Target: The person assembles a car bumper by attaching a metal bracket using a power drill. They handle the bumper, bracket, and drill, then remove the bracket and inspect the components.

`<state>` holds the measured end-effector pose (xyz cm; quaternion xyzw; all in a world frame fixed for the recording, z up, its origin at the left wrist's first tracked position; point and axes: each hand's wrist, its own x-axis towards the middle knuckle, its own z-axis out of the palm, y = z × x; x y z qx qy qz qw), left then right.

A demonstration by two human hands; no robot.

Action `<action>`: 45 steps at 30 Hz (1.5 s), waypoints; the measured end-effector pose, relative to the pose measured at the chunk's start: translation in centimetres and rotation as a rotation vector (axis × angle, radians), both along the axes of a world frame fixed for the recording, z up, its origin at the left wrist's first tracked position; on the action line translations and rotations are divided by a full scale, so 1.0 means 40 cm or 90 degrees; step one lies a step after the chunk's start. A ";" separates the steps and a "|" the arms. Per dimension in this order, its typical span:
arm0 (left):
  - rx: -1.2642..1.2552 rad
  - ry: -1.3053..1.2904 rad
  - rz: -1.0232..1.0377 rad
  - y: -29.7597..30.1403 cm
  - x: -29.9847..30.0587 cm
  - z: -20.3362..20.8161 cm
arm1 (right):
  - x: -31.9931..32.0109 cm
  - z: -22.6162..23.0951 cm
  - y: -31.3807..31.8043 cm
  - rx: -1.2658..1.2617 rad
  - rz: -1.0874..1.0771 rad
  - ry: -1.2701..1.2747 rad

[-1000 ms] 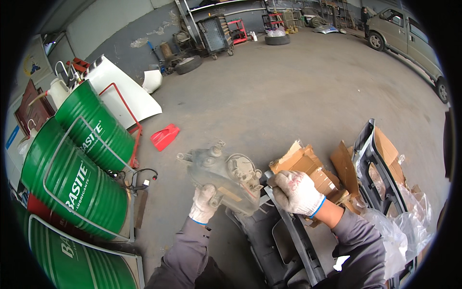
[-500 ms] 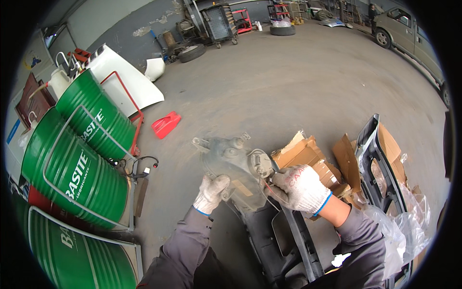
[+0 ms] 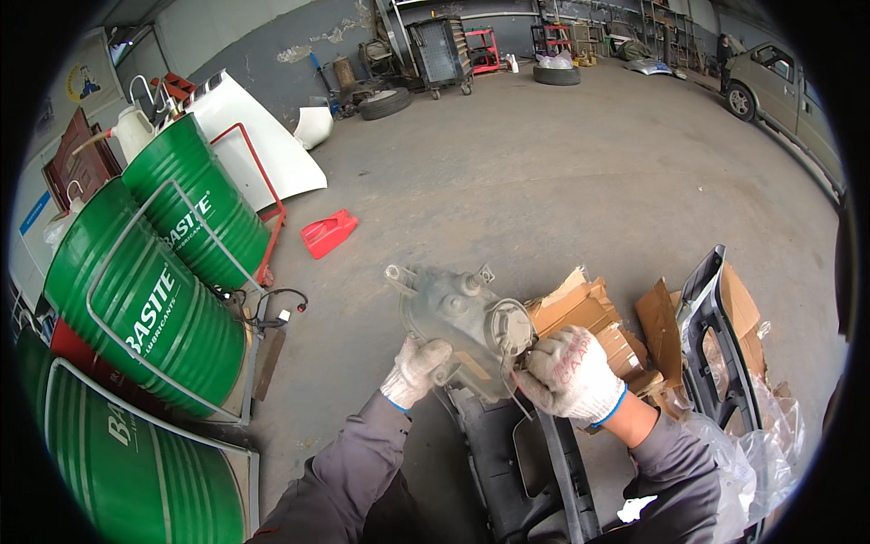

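A dusty grey headlight (image 3: 446,310), its back side up, is held over a black bumper (image 3: 482,458). My left hand (image 3: 415,372), in a white knitted glove, is closed around the headlight's near left edge. On the right of the housing is a round cap (image 3: 509,326) with a thin ring about it. My right hand (image 3: 571,374), gloved too, pinches a thin wire (image 3: 522,392) close beside the cap. The fingertips partly hide where the wire goes.
Torn cardboard (image 3: 580,313) and another dark bumper part (image 3: 720,344) lie to the right with clear plastic wrap (image 3: 770,444). Green drums (image 3: 145,308) in metal frames stand left. A red jug (image 3: 328,234) lies on the floor ahead.
The scene has shifted slightly right in the view. My right hand stays pinched by the cap, and the wire by its fingers now hangs lower. My left hand keeps its hold.
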<state>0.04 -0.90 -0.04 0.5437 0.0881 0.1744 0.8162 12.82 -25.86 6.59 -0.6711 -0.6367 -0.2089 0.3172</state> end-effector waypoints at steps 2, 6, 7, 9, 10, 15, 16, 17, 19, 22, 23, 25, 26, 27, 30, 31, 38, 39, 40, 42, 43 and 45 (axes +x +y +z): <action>0.050 -0.020 -0.024 0.008 0.002 -0.005 | 0.000 0.006 -0.002 -0.016 0.034 -0.059; 0.174 0.118 -0.111 0.039 -0.003 0.005 | 0.001 0.008 0.001 -0.001 0.030 -0.116; 0.227 0.165 -0.127 0.019 0.007 0.034 | 0.008 0.000 -0.005 -0.009 0.020 -0.141; 0.346 0.261 -0.150 -0.031 -0.004 0.123 | 0.014 -0.002 -0.010 -0.013 0.011 -0.183; 0.362 0.295 -0.170 -0.044 -0.005 0.126 | 0.017 0.001 -0.013 -0.049 0.021 -0.196; 0.550 0.291 -0.147 -0.027 0.010 0.035 | 0.017 0.003 -0.010 -0.040 0.021 -0.265; 0.552 0.285 -0.131 -0.032 0.013 0.038 | 0.018 -0.004 -0.012 -0.033 0.010 -0.276; 0.553 0.282 -0.114 -0.035 0.011 0.041 | 0.020 -0.005 -0.012 -0.050 -0.011 -0.267; 0.398 0.325 -0.123 -0.069 0.016 0.087 | 0.029 -0.022 -0.011 -0.003 -0.066 -0.200; 0.339 0.296 -0.083 -0.085 0.022 0.093 | 0.025 -0.024 -0.007 -0.005 -0.109 -0.036; 0.361 0.316 -0.053 -0.082 0.023 0.085 | 0.021 -0.025 -0.008 -0.019 -0.117 0.031; 0.410 0.356 0.012 -0.062 0.020 0.056 | 0.015 -0.029 -0.013 -0.044 -0.089 0.235; 0.414 0.325 0.026 -0.052 0.017 0.043 | 0.025 -0.041 -0.016 -0.070 -0.031 0.378; 0.421 0.295 0.042 -0.041 0.011 0.035 | 0.042 -0.060 -0.017 -0.093 0.032 0.520; 0.458 0.257 0.091 -0.030 0.016 -0.033 | 0.026 -0.033 -0.016 -0.114 0.096 0.840; 0.477 0.255 0.111 -0.030 0.019 -0.049 | 0.015 -0.026 -0.010 -0.113 0.088 0.888; 0.780 0.168 0.107 0.000 0.050 -0.161 | 0.016 -0.073 0.008 -0.060 0.026 0.800; 0.838 0.213 0.073 -0.028 0.044 -0.117 | 0.020 -0.090 0.004 -0.041 0.000 0.719; 0.872 0.141 0.105 -0.008 0.059 -0.153 | 0.020 -0.090 0.006 -0.018 -0.022 0.630; 0.822 0.146 0.066 0.003 0.083 -0.216 | 0.022 -0.094 -0.004 -0.010 0.005 0.857; 0.737 0.145 0.055 0.015 0.076 -0.235 | 0.003 -0.071 0.001 0.013 0.053 0.873; 0.401 0.082 0.003 0.018 0.078 -0.263 | -0.019 -0.055 0.012 0.046 0.078 0.902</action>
